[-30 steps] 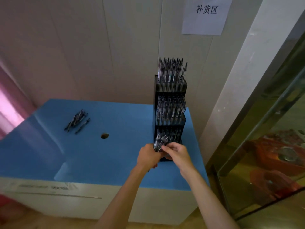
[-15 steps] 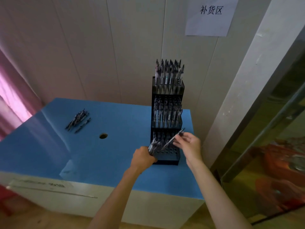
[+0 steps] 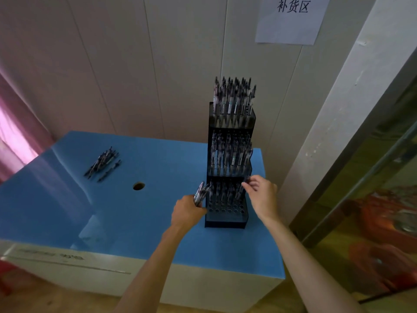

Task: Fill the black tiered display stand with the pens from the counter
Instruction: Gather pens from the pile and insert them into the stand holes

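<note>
Black tiered plastic display stand [image 3: 228,213]: my right hand [image 3: 262,195] pinches one pen [image 3: 242,188] into the bottom tier; my left hand [image 3: 187,212] grips a spare bundle of pens [image 3: 200,194] (a missed hole could tip neighbours).

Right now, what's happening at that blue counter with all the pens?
A person is stocking a black tiered display stand with pens. The left hand grips a small bundle of pens beside the stand, while the right hand pinches a single pen at the bottom tier. The top two tiers look full; the bottom tier's front holes are empty. A loose pile of pens lies on the counter.
</note>
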Demonstrator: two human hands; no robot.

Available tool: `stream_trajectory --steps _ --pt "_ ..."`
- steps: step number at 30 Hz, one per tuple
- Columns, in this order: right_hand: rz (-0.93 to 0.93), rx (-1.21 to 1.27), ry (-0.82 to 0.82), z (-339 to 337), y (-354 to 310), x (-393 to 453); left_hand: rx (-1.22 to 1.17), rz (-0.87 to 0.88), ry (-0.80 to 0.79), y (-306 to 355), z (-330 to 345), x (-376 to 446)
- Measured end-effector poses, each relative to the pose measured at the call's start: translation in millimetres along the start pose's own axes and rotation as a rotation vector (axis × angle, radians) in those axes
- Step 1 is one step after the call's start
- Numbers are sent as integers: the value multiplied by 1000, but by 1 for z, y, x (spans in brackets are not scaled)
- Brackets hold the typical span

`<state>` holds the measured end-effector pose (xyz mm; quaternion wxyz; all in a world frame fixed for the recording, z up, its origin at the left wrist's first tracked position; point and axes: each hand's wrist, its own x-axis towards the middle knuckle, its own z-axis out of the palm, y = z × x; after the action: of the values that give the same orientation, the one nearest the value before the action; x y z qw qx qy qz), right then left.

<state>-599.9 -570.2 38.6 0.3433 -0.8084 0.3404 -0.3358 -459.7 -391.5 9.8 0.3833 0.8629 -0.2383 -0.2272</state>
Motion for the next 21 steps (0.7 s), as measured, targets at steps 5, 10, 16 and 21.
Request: stream_trajectory --steps 5,10,16,21 --pt "-4 -58 -27 11 3 -3 2 9 -7 1 2 8" --pt "-25 -137 -37 14 -1 0 2 16 3 4 1 11" --pt "3 -151 -108 27 7 -8 9 29 11 6 2 11" --pt "13 -195 -99 29 13 -4 25 23 -2 6 3 9"
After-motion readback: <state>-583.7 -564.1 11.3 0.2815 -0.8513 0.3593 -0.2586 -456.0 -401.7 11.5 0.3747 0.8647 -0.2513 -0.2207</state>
